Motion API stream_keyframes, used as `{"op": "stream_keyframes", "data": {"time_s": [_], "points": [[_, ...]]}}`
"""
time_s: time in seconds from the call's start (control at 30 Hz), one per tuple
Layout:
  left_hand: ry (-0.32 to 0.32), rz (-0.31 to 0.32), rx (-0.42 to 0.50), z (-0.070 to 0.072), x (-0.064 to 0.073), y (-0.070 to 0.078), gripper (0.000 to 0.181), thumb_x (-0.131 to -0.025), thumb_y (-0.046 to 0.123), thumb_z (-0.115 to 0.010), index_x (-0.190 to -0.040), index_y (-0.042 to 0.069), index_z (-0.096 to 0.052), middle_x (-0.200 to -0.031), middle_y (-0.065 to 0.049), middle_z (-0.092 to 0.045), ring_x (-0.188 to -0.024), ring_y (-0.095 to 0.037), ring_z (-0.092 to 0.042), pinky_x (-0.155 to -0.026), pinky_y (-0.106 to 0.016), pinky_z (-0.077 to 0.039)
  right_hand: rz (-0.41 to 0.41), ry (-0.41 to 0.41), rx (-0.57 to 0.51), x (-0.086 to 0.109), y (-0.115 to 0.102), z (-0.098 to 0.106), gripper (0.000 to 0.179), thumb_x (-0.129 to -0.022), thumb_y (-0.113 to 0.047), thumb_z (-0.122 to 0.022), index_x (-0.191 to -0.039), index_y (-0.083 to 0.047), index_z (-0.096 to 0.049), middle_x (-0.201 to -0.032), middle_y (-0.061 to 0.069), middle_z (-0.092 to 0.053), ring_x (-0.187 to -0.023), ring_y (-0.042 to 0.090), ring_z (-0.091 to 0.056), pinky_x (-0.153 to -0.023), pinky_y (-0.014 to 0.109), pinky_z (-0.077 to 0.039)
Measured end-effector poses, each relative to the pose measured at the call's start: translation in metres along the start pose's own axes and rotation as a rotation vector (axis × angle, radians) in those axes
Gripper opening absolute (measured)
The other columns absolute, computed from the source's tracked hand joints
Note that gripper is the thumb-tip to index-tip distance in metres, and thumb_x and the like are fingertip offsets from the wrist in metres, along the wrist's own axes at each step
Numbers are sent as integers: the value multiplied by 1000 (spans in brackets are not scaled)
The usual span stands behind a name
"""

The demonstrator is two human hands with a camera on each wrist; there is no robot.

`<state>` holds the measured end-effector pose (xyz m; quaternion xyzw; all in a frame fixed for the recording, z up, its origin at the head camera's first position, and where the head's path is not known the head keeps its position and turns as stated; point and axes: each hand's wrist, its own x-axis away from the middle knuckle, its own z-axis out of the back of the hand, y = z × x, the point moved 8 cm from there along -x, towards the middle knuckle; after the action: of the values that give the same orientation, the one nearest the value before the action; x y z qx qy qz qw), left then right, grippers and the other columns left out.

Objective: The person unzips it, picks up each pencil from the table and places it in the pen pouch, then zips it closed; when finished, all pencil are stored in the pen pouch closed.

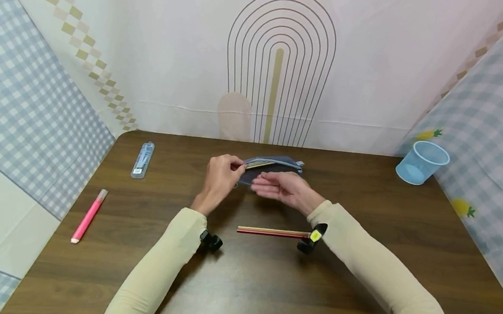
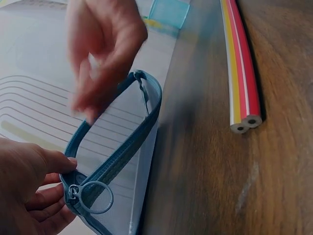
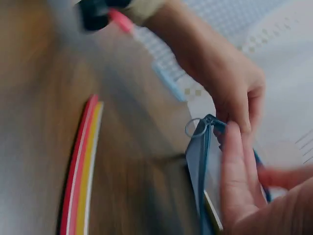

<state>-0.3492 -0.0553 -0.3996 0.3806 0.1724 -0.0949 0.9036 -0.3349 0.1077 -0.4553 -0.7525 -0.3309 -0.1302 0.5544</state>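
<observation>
A dark blue-grey mesh zip pouch [image 1: 273,165] lies on the table with its top gaping. My left hand [image 1: 220,178] pinches the pouch's left edge between thumb and fingers, beside the ring pull [image 2: 97,197] of the zipper. Over the pouch's front side hovers my right hand [image 1: 286,188], fingers fairly straight and holding nothing visible; motion blurs it in the left wrist view. Slim yellowish striped sticks [image 1: 257,165] show inside the opening. Two striped pencils [image 1: 271,232], red and yellow with white, lie side by side in front of the hands, partly behind the right wrist camera.
On the left of the table lie a pink marker [image 1: 88,216] and, farther back, a slim light-blue case [image 1: 143,160]. A blue mesh cup [image 1: 421,163] stands at the back right corner. Printed cloths [image 1: 179,57] hang behind and along both sides.
</observation>
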Motion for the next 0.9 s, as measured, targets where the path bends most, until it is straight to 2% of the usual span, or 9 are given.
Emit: {"op": "stream_keyframes", "data": {"time_s": [0.03,0.07,0.17,0.23,0.27,0.3,0.4,0.5,0.9], "points": [[1,0,1,0,0,0,11,-91,16,-75,-91,6,-80,-84,-7,-76,-70,-15,-67,-61,-26,-55,66,-20,170,6,-1,-1,39,-105,-13,-52,-139,7,-53,-87,11,-78,-77,17,-76,-75,28,-62],[3,-1,4,0,0,0,11,-91,16,-75,-91,7,-80,-83,-7,-76,-70,-15,-67,-61,-27,-55,167,-39,373,12,-5,-2,36,-104,-15,-56,-131,7,-60,-86,9,-78,-72,14,-75,-68,26,-61],[8,-3,9,0,0,0,10,-91,16,-75,-89,7,-80,-82,-6,-76,-68,-14,-67,-61,-27,-55,530,-31,992,37,-13,-10,21,-97,-14,-67,-107,3,-74,-86,5,-77,-69,8,-68,-64,23,-57],[8,-4,9,0,-1,0,10,-91,16,-75,-89,8,-80,-81,-5,-75,-67,-14,-66,-61,-27,-55,741,-3,1303,56,-13,-16,11,-93,-12,-73,-96,-3,-78,-86,5,-76,-71,8,-66,-65,24,-56],[6,-7,4,0,-1,1,10,-91,16,-75,-89,8,-80,-81,-5,-75,-67,-14,-66,-61,-27,-55,815,-2,1423,64,-10,-18,7,-91,-12,-75,-93,-7,-79,-86,2,-75,-73,8,-65,-67,25,-55],[2,-9,0,-1,-1,1,10,-91,16,-75,-89,8,-80,-82,-5,-75,-67,-14,-66,-61,-27,-55,849,-24,1511,70,-5,-20,5,-90,-12,-76,-92,-8,-79,-87,0,-73,-78,8,-64,-70,26,-55],[-6,-15,0,-1,-3,2,11,-91,16,-75,-90,7,-80,-82,-6,-75,-67,-14,-66,-61,-27,-55,866,-78,1682,82,8,-18,4,-89,-14,-77,-92,-11,-78,-89,-3,-68,-83,9,-62,-72,28,-56],[-5,-18,1,0,-4,3,10,-91,15,-75,-90,6,-80,-82,-6,-75,-68,-14,-66,-62,-27,-55,862,-73,1765,87,15,-13,5,-90,-17,-77,-90,-12,-78,-88,-4,-65,-84,9,-59,-71,28,-54],[1,-8,-4,5,0,-3,10,-91,15,-75,-90,6,-80,-84,-8,-76,-71,-17,-68,-64,-29,-57,836,-110,1783,84,26,-10,4,-87,-9,-76,-87,-13,-78,-86,-3,-67,-81,11,-60,-70,29,-55]]}}
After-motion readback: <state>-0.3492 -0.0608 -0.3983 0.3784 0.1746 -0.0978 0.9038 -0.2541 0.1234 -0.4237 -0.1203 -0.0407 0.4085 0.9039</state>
